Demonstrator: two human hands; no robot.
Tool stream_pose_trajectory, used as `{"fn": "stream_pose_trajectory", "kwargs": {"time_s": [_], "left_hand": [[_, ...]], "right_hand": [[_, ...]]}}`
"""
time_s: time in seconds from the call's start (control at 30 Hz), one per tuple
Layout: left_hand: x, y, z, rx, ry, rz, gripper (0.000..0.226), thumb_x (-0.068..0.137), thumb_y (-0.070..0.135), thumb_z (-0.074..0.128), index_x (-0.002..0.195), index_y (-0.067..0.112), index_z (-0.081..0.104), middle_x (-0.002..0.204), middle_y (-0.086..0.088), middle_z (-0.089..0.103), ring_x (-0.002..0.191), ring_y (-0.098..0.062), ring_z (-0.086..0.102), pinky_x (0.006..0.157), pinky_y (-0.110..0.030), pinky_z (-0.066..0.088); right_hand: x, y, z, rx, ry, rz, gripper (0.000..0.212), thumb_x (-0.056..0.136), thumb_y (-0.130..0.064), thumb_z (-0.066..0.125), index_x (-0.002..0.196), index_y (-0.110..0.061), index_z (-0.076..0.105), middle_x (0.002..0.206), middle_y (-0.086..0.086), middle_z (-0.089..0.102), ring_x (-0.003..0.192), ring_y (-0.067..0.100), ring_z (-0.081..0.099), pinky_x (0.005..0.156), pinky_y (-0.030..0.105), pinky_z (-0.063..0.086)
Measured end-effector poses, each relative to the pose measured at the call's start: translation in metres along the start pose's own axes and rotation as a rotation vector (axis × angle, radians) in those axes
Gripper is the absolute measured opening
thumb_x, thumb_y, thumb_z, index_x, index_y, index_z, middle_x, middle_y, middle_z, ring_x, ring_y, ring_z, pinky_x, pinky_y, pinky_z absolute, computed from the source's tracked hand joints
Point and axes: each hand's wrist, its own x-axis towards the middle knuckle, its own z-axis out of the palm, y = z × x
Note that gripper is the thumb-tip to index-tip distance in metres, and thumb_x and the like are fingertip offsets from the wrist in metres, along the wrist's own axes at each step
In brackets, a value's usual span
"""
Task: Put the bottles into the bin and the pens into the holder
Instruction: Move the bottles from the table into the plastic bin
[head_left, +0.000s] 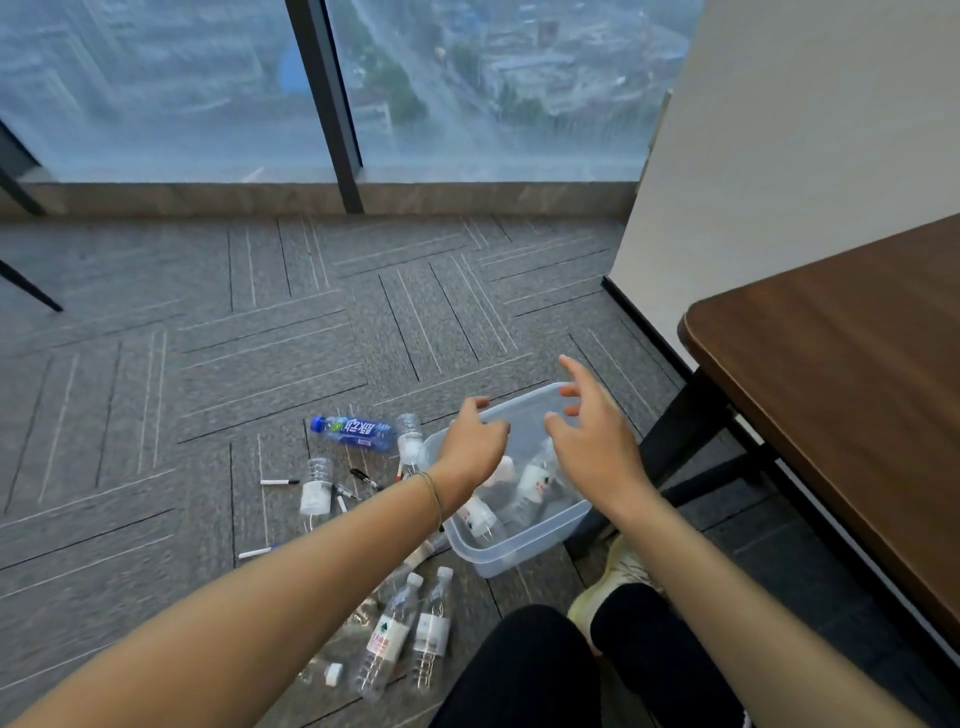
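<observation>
Both hands are hovering over the clear bin (519, 540), which is sitting on the carpet (260, 322). The left hand (475, 441) is hanging above the bin's left rim; its fingers (480, 402) are loosely curled and holding nothing visible. The right hand (592, 436) is hanging above the bin's middle with its fingers (574, 366) spread wide and holding nothing. Judged from this posture, both hands are positioned over the opening because it is the drop point for bottles.

Several clear bottles (535, 486) are lying directly below the right-hand fingers, inside the bin. Left of the left-hand fingers, on the carpet, a blue bottle (353, 431) is lying on its side, with a small clear bottle (410, 439) touching the bin wall beside it and another small bottle (315, 486) further left. Nearer the person than both hands, more clear bottles (389, 639) are lying in a loose group by the knee.

Pens (279, 481) are lying scattered left of and below the left-hand fingers, among the bottles; one with a blue end (258, 552) is lying apart. No pen holder is showing in view.

Assessment: the bottle portion is part done, with most bottles remaining on the carpet; no pen appears to be stowed. A brown tabletop (831, 374) is standing to the right of the right hand, carrying nothing relevant in view.
</observation>
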Motion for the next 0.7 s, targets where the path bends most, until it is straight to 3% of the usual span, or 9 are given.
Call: {"fn": "stream_pose_trajectory", "kwargs": {"time_s": [0.07, 0.13, 0.23, 0.33, 0.4, 0.47, 0.6, 0.7], "left_hand": [[-0.017, 0.021, -0.004, -0.020, -0.013, 0.073, 0.051, 0.098, 0.017, 0.053, 0.148, 0.019, 0.045, 0.120, -0.003, 0.062, 0.087, -0.013, 0.059, 0.074, -0.030, 0.046], [-0.037, 0.045, -0.007, -0.051, -0.026, 0.151, 0.050, 0.098, 0.016, 0.053, 0.147, 0.020, 0.045, 0.114, -0.001, 0.063, 0.086, -0.015, 0.061, 0.073, -0.032, 0.050], [-0.073, 0.082, -0.009, -0.106, -0.061, 0.272, 0.052, 0.096, 0.019, 0.056, 0.147, 0.020, 0.045, 0.119, -0.004, 0.062, 0.101, -0.023, 0.066, 0.092, -0.044, 0.056], [-0.110, 0.118, -0.008, -0.123, -0.082, 0.391, 0.061, 0.084, 0.027, 0.056, 0.144, 0.023, 0.048, 0.120, -0.004, 0.061, 0.105, -0.025, 0.067, 0.098, -0.052, 0.055], [-0.132, 0.141, -0.003, -0.124, -0.089, 0.457, 0.063, 0.080, 0.029, 0.056, 0.143, 0.023, 0.049, 0.117, -0.003, 0.062, 0.103, -0.024, 0.067, 0.097, -0.050, 0.055], [-0.157, 0.164, 0.008, -0.112, -0.106, 0.525, 0.054, 0.090, 0.023, 0.058, 0.143, 0.022, 0.049, 0.115, -0.002, 0.062, 0.101, -0.021, 0.066, 0.093, -0.042, 0.056], [-0.195, 0.207, 0.053, -0.086, -0.149, 0.653, 0.040, 0.100, 0.014, 0.055, 0.138, 0.025, 0.049, 0.107, -0.001, 0.063, 0.080, -0.010, 0.062, 0.066, -0.023, 0.048], [-0.226, 0.234, 0.105, -0.061, -0.218, 0.740, 0.043, 0.099, 0.013, 0.056, 0.140, 0.023, 0.050, 0.106, 0.000, 0.064, 0.083, -0.011, 0.064, 0.068, -0.023, 0.049]], "right_hand": [[-0.008, -0.019, -0.013, 0.018, 0.027, -0.052, 0.066, 0.098, -0.017, 0.055, 0.156, -0.037, 0.030, 0.143, -0.002, 0.051, 0.121, 0.015, 0.055, 0.094, 0.040, 0.051], [-0.018, -0.039, -0.028, 0.033, 0.061, -0.104, 0.066, 0.099, -0.019, 0.057, 0.156, -0.036, 0.030, 0.141, -0.002, 0.051, 0.120, 0.014, 0.055, 0.094, 0.037, 0.050], [-0.037, -0.069, -0.055, 0.047, 0.124, -0.179, 0.067, 0.098, -0.019, 0.058, 0.156, -0.037, 0.031, 0.138, -0.003, 0.052, 0.115, 0.012, 0.056, 0.093, 0.036, 0.051], [-0.061, -0.092, -0.090, 0.049, 0.201, -0.239, 0.066, 0.097, -0.017, 0.057, 0.156, -0.036, 0.032, 0.137, -0.003, 0.052, 0.113, 0.010, 0.056, 0.096, 0.037, 0.051], [-0.078, -0.101, -0.120, 0.048, 0.255, -0.254, 0.066, 0.097, -0.018, 0.058, 0.155, -0.036, 0.032, 0.137, -0.003, 0.052, 0.117, 0.012, 0.055, 0.101, 0.039, 0.049], [-0.096, -0.105, -0.154, 0.038, 0.309, -0.252, 0.066, 0.097, -0.021, 0.058, 0.155, -0.037, 0.032, 0.137, -0.004, 0.051, 0.121, 0.013, 0.054, 0.103, 0.040, 0.047], [-0.137, -0.094, -0.225, -0.021, 0.454, -0.241, 0.065, 0.097, -0.021, 0.058, 0.154, -0.038, 0.032, 0.138, -0.004, 0.051, 0.122, 0.012, 0.054, 0.103, 0.041, 0.049], [-0.173, -0.071, -0.280, -0.057, 0.564, -0.194, 0.065, 0.098, -0.022, 0.058, 0.155, -0.038, 0.031, 0.142, -0.005, 0.050, 0.124, 0.013, 0.054, 0.102, 0.041, 0.051]]}}
